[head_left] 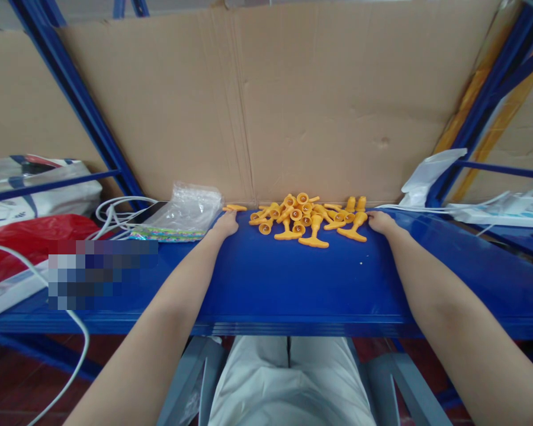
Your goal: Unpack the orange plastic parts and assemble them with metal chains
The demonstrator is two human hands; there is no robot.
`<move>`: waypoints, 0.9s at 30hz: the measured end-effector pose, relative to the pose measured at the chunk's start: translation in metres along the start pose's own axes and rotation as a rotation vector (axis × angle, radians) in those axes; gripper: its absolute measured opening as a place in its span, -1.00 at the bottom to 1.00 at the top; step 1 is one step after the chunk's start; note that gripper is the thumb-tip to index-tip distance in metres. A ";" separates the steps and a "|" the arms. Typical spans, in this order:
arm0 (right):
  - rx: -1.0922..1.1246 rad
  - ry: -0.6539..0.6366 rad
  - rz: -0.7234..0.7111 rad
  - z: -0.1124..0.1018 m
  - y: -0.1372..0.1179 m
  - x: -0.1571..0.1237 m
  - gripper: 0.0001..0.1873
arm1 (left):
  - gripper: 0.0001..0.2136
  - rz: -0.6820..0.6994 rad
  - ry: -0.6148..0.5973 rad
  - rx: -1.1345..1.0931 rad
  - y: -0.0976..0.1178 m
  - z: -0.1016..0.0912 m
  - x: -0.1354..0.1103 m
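A heap of several small orange plastic parts [305, 220] lies at the back of the blue shelf [293, 278], against a cardboard wall. My left hand [227, 225] rests on the shelf just left of the heap, fingers curled down, close to a single orange part [234, 207]. My right hand [379, 222] rests just right of the heap, fingers bent and touching the outermost orange part [354, 228]. Neither hand clearly grips anything; the fingertips are small and partly hidden.
A stack of clear plastic bags [184, 216] lies left of my left hand, with white cables [115, 213] and a red bag [35, 236] farther left. A white bag [430, 171] and a white power strip [497, 213] sit right. Blue rack posts flank the cardboard [266, 100].
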State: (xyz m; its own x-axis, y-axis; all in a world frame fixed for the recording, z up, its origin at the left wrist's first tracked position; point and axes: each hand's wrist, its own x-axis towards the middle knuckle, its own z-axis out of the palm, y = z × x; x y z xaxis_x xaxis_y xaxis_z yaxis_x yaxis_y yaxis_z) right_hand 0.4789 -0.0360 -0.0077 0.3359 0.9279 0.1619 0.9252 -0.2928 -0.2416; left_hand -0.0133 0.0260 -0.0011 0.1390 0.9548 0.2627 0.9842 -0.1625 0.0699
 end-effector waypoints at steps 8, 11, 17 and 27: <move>0.012 -0.027 0.011 -0.003 -0.005 -0.006 -0.43 | -0.38 -0.038 -0.037 0.011 0.001 -0.006 -0.003; 0.028 0.011 0.033 -0.008 -0.008 -0.011 -0.44 | -0.37 -0.040 -0.047 0.018 0.001 -0.007 -0.003; 0.028 0.182 0.037 -0.019 -0.016 -0.017 -0.53 | -0.40 -0.028 -0.041 -0.003 0.000 -0.006 -0.003; 0.048 0.162 -0.117 -0.019 -0.024 -0.011 -0.65 | -0.36 0.012 0.019 -0.047 -0.006 0.001 0.000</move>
State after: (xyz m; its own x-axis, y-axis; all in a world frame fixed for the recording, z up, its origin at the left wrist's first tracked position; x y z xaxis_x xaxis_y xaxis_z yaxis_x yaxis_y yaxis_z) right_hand 0.4565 -0.0441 0.0147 0.2542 0.9044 0.3426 0.9514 -0.1701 -0.2569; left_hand -0.0194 0.0274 -0.0028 0.1482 0.9478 0.2824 0.9762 -0.1859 0.1117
